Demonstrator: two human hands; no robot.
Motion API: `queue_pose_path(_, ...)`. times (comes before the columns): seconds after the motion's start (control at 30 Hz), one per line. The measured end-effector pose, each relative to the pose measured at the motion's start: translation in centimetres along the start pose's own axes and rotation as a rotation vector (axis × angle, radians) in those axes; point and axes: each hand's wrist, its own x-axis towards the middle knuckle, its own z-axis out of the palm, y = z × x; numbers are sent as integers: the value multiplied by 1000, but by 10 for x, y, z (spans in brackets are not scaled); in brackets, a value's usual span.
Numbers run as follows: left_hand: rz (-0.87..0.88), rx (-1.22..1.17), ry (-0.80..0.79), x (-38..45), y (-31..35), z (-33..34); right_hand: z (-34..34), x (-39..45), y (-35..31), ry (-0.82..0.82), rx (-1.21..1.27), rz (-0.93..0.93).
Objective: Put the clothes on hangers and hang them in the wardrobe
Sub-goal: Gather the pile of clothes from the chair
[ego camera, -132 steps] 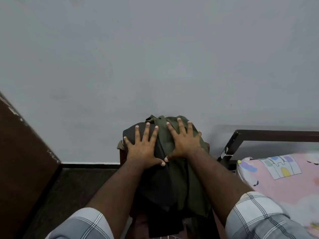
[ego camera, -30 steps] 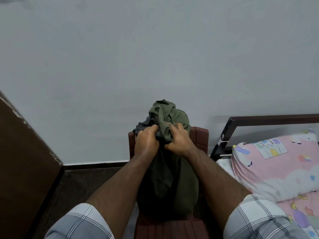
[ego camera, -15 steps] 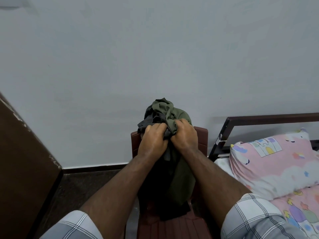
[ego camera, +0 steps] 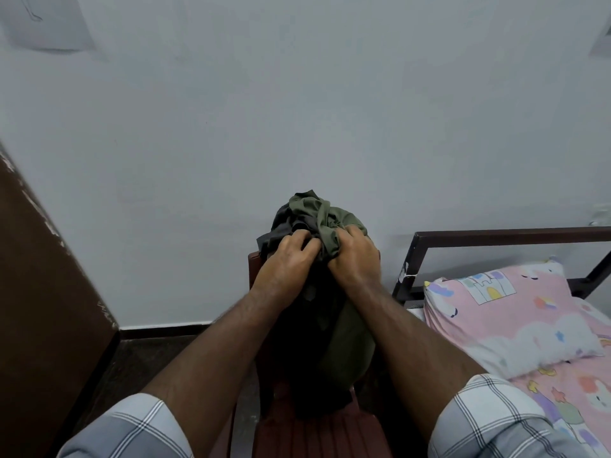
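Clothes [ego camera: 325, 223] bunched over the chair [ego camera: 253, 262] back at 12 o'clock — left hand [ego camera: 286, 262] and right hand [ego camera: 353, 256] both grip the top. Soft, light, limp; best held at collar or shoulders.

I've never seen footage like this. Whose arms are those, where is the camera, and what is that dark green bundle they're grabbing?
There is no machine here: these are a person's two bare arms, filmed by one wide-angle camera worn on the head and looking forward and down. That is why the arms reach in from the bottom edge. The left hand and the right hand both have their fingers curled into a bunch of clothes, olive green with some darker fabric, gathered at the top and hanging down over a reddish-brown chair. Behind it is a plain pale wall. To the right lies a bed with a pink patterned pillow and a dark frame.
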Motion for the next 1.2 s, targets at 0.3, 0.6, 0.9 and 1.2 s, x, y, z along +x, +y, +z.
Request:
queue_pose_path(0.3,73,-29,111,-39,87,-28,-79,-62,15,59,5,0)
queue_pose_path(0.6,130,-102,88,-83,160,-32,-136,-133,37,80,-27,65)
queue_pose_path(0.9,264,-194,15,-141,219,-31,-188,-231,43,99,-98,234)
queue_pose_path(1.2,495,-348,-48,-194,341,-26,-286,-352,79,201,-235,431)
